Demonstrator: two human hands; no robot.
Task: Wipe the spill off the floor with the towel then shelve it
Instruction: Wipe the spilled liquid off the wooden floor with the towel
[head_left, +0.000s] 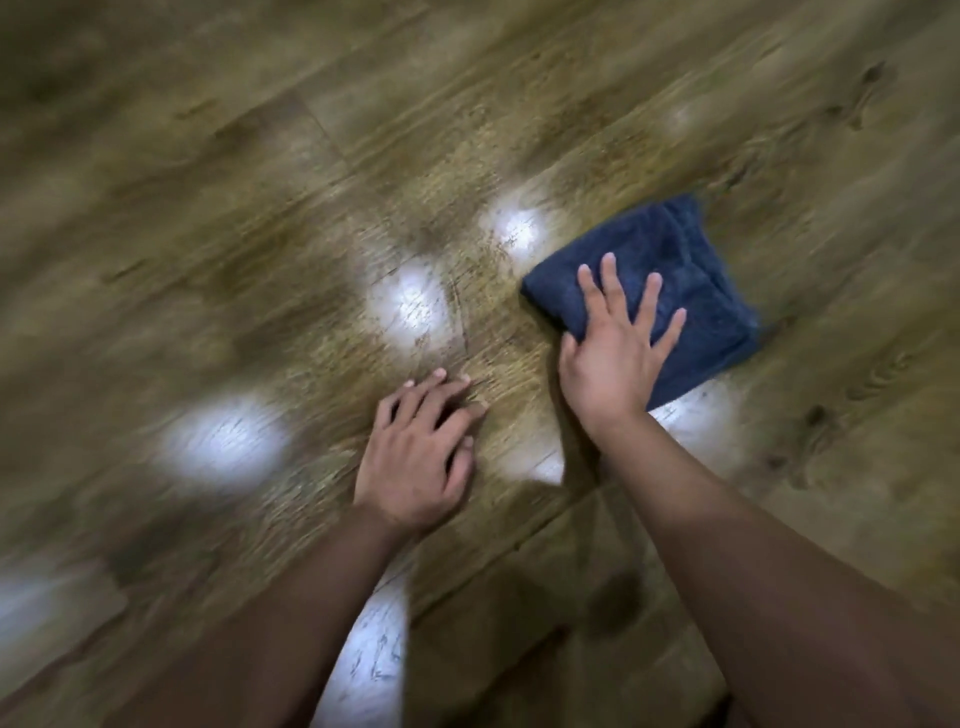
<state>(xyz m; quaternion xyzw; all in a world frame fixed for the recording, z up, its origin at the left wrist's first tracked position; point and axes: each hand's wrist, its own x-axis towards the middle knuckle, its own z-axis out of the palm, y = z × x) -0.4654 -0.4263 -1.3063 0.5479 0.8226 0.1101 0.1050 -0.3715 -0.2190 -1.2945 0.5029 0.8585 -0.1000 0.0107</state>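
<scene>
Head view, motion-blurred. The right hand (615, 358) presses flat, fingers (613, 283) spread open, on a folded dark blue towel (696, 291) lying on the wooden floor (260, 208) at right. The left hand (415, 457) rests just left of it, fingers loosely curled, empty. Pale glare patches (410, 306) mark the planks.

The wooden floor (260, 218) lies bare on every side, so a hand can sweep freely far left, ahead and right. Only 3 things take up room on it: the folded blue towel (691, 291) right of centre, the right hand (618, 353) spread flat on the towel's near edge, and the left hand (415, 467) resting with bent fingers just beside it. A narrow strip of bare planks separates the 2 hands.
</scene>
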